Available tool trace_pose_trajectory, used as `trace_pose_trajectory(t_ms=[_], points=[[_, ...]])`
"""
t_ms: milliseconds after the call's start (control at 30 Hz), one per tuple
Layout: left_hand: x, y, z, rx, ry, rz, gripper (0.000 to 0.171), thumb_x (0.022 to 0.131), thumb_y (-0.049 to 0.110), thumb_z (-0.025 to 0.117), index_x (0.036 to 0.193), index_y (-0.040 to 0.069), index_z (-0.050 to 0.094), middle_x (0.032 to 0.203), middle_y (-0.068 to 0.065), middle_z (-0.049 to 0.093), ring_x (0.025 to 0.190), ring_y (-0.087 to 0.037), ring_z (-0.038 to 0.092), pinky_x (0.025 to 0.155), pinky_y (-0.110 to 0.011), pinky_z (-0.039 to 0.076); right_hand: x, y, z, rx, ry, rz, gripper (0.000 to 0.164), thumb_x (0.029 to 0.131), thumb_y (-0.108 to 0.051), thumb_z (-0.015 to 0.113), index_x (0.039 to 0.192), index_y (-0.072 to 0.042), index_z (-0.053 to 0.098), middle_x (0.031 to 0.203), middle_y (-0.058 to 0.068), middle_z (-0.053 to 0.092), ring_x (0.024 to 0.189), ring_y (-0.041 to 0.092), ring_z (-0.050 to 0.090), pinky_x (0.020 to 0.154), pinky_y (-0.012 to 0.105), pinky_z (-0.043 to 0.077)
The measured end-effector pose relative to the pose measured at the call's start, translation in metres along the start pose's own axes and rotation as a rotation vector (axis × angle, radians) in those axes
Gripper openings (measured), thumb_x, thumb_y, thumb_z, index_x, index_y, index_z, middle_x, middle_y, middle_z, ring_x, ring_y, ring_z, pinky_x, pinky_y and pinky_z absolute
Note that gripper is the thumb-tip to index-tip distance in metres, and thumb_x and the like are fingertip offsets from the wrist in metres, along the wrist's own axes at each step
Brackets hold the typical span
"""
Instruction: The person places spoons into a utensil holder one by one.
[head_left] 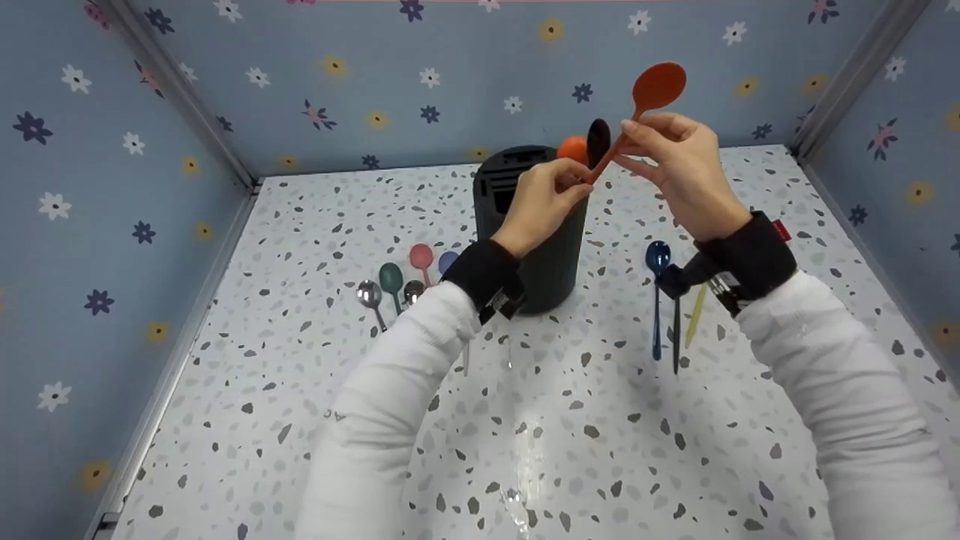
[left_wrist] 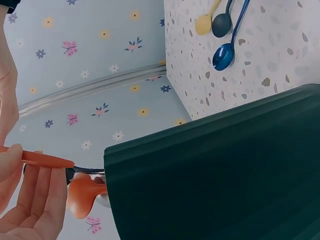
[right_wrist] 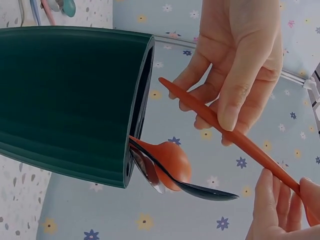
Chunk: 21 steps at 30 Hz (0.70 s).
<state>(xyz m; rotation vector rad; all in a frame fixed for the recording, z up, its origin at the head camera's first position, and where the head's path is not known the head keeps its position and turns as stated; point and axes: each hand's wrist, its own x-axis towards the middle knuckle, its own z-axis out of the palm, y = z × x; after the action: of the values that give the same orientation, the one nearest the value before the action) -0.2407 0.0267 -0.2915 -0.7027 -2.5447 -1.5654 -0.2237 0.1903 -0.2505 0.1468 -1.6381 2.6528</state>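
Note:
An orange-red spoon (head_left: 658, 87) is held up above the front right of a dark utensil holder (head_left: 541, 262), its bowl up and to the right. My right hand (head_left: 679, 169) pinches its handle just below the bowl. My left hand (head_left: 546, 196) pinches the handle nearer its lower end. In the right wrist view, the handle's tip sticks out past the left hand (right_wrist: 242, 75), outside the holder's opening. A black spoon (head_left: 598, 141) and an orange rounded utensil (head_left: 572, 148) stand in the holder; a shiny metal utensil (right_wrist: 147, 171) shows beside them in the right wrist view.
Left of the holder lie several spoons, including a silver spoon (head_left: 368, 293), a green spoon (head_left: 390, 277) and a pink spoon (head_left: 421, 256), partly behind my left arm. To the right lie a blue spoon (head_left: 658, 259), a dark handle (head_left: 676, 337) and a yellow handle (head_left: 697, 319). Patterned walls enclose the speckled table (head_left: 570, 442).

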Motion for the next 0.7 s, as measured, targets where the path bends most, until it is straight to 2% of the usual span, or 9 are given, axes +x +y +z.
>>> trace_pose_trajectory(t_ms=[233, 700], points=[[0.008, -0.002, -0.001, 0.035, 0.036, -0.005, 0.017, 0.084, 0.011, 0.06, 0.097, 0.001, 0.063, 0.088, -0.011, 0.064, 0.077, -0.015, 0.058, 0.061, -0.016, 0.045, 0.007, 0.003, 0.001, 0.045, 0.008, -0.024, 0.018, 0.074, 0.002, 0.067, 0.089, 0.005, 0.057, 0.083, 0.015, 0.058, 0.077, 0.023, 0.059, 0.082, 0.036, 0.05], [0.014, -0.017, 0.005, 0.066, 0.018, -0.06, 0.016, 0.083, 0.009, 0.06, 0.097, 0.002, 0.063, 0.091, -0.01, 0.063, 0.081, -0.015, 0.057, 0.066, -0.017, 0.045, 0.012, 0.016, -0.003, -0.007, 0.032, -0.012, 0.016, 0.074, 0.004, 0.066, 0.088, 0.005, 0.058, 0.092, 0.016, 0.057, 0.087, 0.026, 0.059, 0.087, 0.038, 0.047]])
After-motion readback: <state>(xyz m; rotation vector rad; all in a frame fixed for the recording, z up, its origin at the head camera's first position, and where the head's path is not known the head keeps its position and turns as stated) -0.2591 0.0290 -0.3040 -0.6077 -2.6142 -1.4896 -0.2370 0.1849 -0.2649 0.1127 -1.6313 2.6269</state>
